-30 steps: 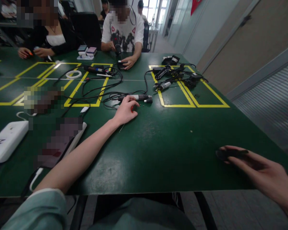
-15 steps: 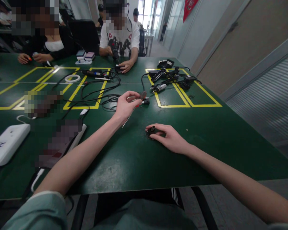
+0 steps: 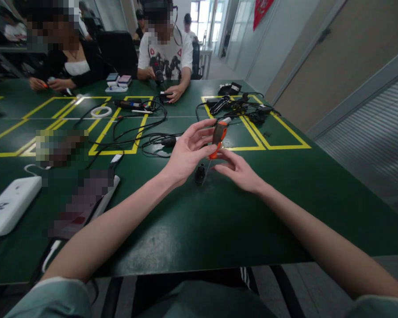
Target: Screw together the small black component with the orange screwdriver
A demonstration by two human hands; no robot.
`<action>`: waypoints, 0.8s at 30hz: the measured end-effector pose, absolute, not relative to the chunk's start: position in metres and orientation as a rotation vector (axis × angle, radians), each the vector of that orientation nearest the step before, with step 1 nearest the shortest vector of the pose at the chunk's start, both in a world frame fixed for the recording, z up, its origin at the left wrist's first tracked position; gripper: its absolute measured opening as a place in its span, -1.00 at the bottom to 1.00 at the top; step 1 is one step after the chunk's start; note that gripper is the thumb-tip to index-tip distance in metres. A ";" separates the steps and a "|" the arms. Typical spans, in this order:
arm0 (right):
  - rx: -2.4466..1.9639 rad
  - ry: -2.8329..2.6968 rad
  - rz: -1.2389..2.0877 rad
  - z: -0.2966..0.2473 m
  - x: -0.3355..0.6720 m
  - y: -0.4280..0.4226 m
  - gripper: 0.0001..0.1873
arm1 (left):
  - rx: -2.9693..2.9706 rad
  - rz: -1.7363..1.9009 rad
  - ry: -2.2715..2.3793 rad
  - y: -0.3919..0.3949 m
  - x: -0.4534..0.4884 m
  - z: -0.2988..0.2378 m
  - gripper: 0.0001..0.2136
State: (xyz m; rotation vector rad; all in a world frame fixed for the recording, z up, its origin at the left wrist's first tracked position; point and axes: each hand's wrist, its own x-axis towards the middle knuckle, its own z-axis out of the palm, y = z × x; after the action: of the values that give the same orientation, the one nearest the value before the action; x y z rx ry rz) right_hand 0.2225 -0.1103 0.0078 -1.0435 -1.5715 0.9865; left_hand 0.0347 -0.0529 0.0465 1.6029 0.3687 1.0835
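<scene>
My left hand (image 3: 189, 152) grips an orange and grey screwdriver (image 3: 220, 134) by its handle, between thumb and fingers. The thin shaft points down and slightly left, its tip close to a small black part (image 3: 200, 174) standing on the green table (image 3: 172, 207). Whether the tip touches the part or the table I cannot tell. Just right of the screwdriver is my right hand (image 3: 240, 171), fingers curved with a gap between them and the thumb. Its fingertips are near the lower end of the handle; contact there is unclear.
Black cables (image 3: 139, 128) and a pen-shaped tool (image 3: 129, 104) lie at left centre. Dark tools and cords (image 3: 239, 106) are heaped at back right. A white power bank-like box (image 3: 11, 205) lies at left. Across the table a person (image 3: 166, 57) holds a power drill (image 3: 157, 70).
My left hand has brought the screwdriver right and nearer, handle upward. My right hand has let go of the black part, which now stands on the table, and moved up beside the screwdriver.
</scene>
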 end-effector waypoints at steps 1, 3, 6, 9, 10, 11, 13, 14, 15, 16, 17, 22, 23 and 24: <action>-1.009 -1.550 0.960 0.014 0.225 -0.112 -0.55 | 1.617 1.094 0.360 -0.055 0.035 0.049 -0.47; -0.939 -1.559 0.981 0.028 0.224 -0.115 -0.59 | 1.646 1.120 0.358 -0.059 0.035 0.052 -0.47; -0.925 -1.544 1.090 0.040 0.210 -0.118 -0.60 | 1.673 1.162 0.368 -0.065 0.035 0.057 -0.47; -0.888 -1.501 1.148 0.041 0.196 -0.119 -0.59 | 1.681 1.166 0.348 -0.067 0.034 0.061 -0.46; -0.874 -1.494 1.155 0.041 0.193 -0.119 -0.59 | 1.682 1.153 0.341 -0.066 0.033 0.061 -0.45; -0.864 -1.491 1.158 0.041 0.192 -0.119 -0.58 | 1.680 1.133 0.339 -0.063 0.031 0.061 -0.43; -0.848 -1.490 1.147 0.043 0.194 -0.120 -0.58 | 1.672 1.077 0.354 -0.054 0.027 0.057 -0.42; -0.845 -1.490 1.130 0.045 0.197 -0.120 -0.58 | 1.665 1.036 0.374 -0.049 0.024 0.053 -0.44; -0.846 -1.489 1.103 0.048 0.199 -0.120 -0.59 | 1.656 0.988 0.394 -0.043 0.021 0.049 -0.49; -0.854 -1.487 1.064 0.050 0.202 -0.120 -0.61 | 1.651 0.939 0.407 -0.037 0.018 0.043 -0.54; -0.870 -1.486 1.018 0.053 0.205 -0.119 -0.64 | 1.663 0.886 0.413 -0.032 0.016 0.037 -0.59; -0.943 -1.472 0.843 0.057 0.213 -0.115 -0.73 | 1.877 0.608 0.502 -0.025 0.001 0.013 -0.63; -0.949 -1.466 0.828 0.055 0.213 -0.115 -0.73 | 1.903 0.582 0.521 -0.026 -0.001 0.010 -0.62; -0.958 -1.461 0.818 0.053 0.213 -0.115 -0.73 | 1.916 0.566 0.542 -0.028 -0.003 0.008 -0.62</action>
State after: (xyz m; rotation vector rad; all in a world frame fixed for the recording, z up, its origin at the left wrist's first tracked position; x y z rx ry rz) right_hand 0.2131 -0.1152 0.0526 -0.9584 -1.4609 0.8177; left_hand -0.0030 -0.0281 0.0083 1.9163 0.5420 0.5663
